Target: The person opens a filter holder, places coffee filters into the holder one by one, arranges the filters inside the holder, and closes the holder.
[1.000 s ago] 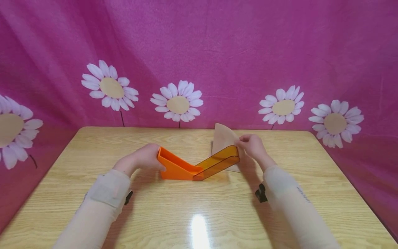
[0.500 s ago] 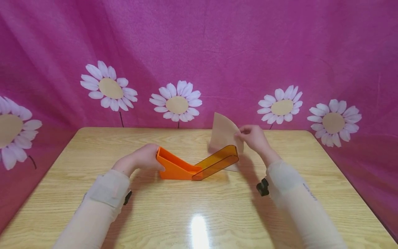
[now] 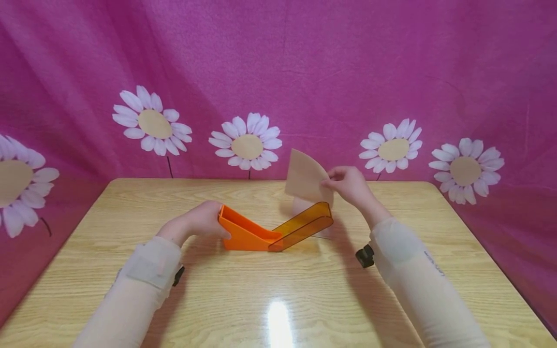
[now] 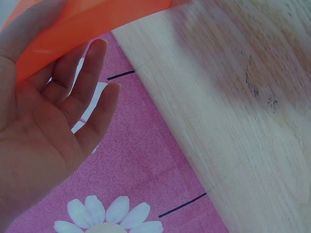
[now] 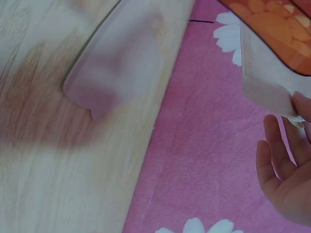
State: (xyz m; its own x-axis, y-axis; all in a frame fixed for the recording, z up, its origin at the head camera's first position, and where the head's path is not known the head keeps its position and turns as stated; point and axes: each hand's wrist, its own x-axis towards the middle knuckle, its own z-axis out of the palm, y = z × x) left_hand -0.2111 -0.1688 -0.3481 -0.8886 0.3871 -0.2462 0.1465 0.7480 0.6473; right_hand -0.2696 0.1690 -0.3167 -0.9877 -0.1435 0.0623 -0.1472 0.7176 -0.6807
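At the left, my left hand (image 3: 201,220) holds the back end of an orange filter holder (image 3: 244,238) between thumb and fingers. The holder's see-through amber lid (image 3: 304,228) is swung out to the right and tilts upward. My right hand (image 3: 351,187) pinches the rounded edge of a brown paper coffee filter (image 3: 305,175), raised above the table behind the lid. In the right wrist view, the filter (image 5: 267,90) hangs from the thumb and fingertips, partly behind the lid. Other filter paper (image 5: 114,63) lies on the table below; the lid partly hides it in the head view.
The wooden table (image 3: 217,299) has its far edge just behind the filters. A pink cloth (image 3: 304,87) printed with white daisies hangs behind it.
My right hand has lifted the brown filter upward, and lately a little to the left, away from the paper left on the table. The left hand and holder have barely moved.
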